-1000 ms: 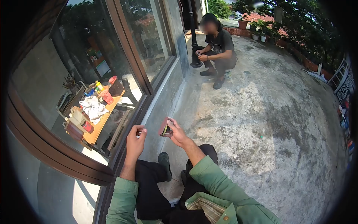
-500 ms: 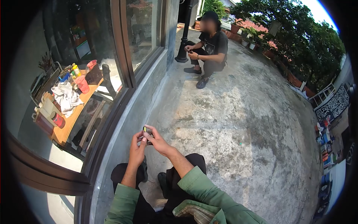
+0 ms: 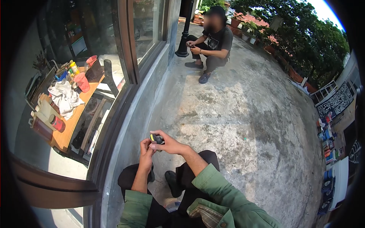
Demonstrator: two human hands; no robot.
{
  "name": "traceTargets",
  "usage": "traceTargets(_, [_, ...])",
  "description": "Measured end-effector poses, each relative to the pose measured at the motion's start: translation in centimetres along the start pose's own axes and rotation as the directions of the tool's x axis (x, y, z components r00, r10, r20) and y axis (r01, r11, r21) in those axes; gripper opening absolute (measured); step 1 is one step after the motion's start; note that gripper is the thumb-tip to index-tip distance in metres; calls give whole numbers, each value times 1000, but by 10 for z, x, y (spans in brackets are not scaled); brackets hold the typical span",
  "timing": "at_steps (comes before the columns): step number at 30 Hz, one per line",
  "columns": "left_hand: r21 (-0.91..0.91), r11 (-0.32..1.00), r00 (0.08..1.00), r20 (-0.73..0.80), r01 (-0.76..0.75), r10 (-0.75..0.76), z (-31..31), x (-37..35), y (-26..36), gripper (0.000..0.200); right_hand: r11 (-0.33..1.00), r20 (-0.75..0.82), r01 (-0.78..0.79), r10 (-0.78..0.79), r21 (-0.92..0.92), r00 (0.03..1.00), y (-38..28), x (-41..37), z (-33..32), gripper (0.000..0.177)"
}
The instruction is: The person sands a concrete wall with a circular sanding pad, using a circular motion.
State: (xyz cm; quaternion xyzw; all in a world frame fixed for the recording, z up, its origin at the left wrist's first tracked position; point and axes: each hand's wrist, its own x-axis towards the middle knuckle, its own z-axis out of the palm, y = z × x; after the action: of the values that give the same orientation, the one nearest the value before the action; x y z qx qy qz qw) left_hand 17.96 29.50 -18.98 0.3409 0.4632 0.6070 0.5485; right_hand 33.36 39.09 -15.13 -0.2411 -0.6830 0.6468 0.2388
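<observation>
A small black object with a yellow strip [image 3: 156,139] is held up in front of my knees; its kind is too small to make out. The fingers of my right hand [image 3: 169,144] are wrapped around it from the right side. My left hand [image 3: 145,151] is just below and to the left, its fingertips pinched against the object's lower edge. My fingers cover part of it. Beneath my hands are my dark trousers and a black shoe [image 3: 173,184] on the concrete.
Close on my left runs a low grey wall [image 3: 131,125] under a brown window frame [image 3: 131,57]. Behind the glass, a wooden table [image 3: 72,133] bears a cloth, cups and bottles. Ahead, another person [image 3: 216,41] squats, holding something small. Stained concrete floor [image 3: 243,125] spreads right, toward potted plants.
The small object has turned in my fingers, so more of its black body and yellow strip shows. My right hand has shifted slightly right. The view has tilted a little.
</observation>
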Motion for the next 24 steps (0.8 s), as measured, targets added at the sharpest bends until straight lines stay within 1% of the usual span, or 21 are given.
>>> traceTargets(1, [5, 1000, 1000, -1, 1, -1, 0, -2, 1, 39, 1000, -27, -23, 22, -3, 999, -3, -2, 1, 69])
traceTargets(3, [-42, 998, 999, -15, 38, -38, 2, -3, 2, 38, 999, -25, -32, 32, -7, 999, -7, -5, 0, 68])
traceTargets(4, [-38, 999, 999, -18, 34, -35, 2, -4, 3, 38, 999, -24, -42, 42, -14, 999, -8, -5, -1, 68])
traceTargets(5, [-69, 997, 999, -9, 44, -45, 3, -4, 5, 35, 999, -21, -35, 34, -13, 999, -9, -4, -2, 68])
traceTargets(6, [-98, 993, 998, 3, 58, -58, 3, -4, 5, 33, 998, -52, -6, 2, -63, 999, -6, -5, -2, 68])
traceTargets(7, [-89, 994, 998, 4, 57, -57, 2, -5, 5, 33, 994, -84, 20, -30, -112, 996, -2, -7, -3, 69])
traceTargets(8, [-175, 980, 996, 28, 92, -88, 1, -4, 6, 29, 994, -86, 30, -39, -107, 996, 0, -9, -5, 69])
traceTargets(9, [-257, 958, 992, 55, 128, -117, 1, -3, 7, 26, 986, -70, 34, -45, -160, 997, 2, -11, -7, 70])
traceTargets(10, [-244, 961, 991, 56, 128, -118, 2, -2, 7, 26, 977, -57, 35, -48, -210, 997, 5, -14, -8, 72])
traceTargets(12, [-294, 936, 980, 99, 194, -173, 10, 0, 3, 25, 973, -54, 61, -75, -223, 996, 11, -20, -12, 73])
traceTargets(15, [-270, 939, 977, 87, 211, -195, 22, 4, -1, 24, 974, -73, 54, -72, -219, 995, 18, -28, -21, 72])
traceTargets(17, [-259, 942, 977, 86, 213, -198, 32, 8, -3, 24, 986, -86, 30, -45, -164, 995, 18, -33, -28, 71])
traceTargets(20, [-256, 943, 977, 68, 212, -201, 38, 15, -9, 23, 989, -90, 35, -49, -146, 995, 24, -33, -36, 74])
traceTargets(23, [-239, 952, 981, 73, 193, -180, 44, 25, -11, 20, 990, -124, 17, -35, -142, 992, 17, -38, -45, 75])
traceTargets(24, [-229, 954, 980, 99, 193, -174, 47, 29, -12, 20, 990, -124, 18, -36, -143, 992, 20, -38, -48, 75])
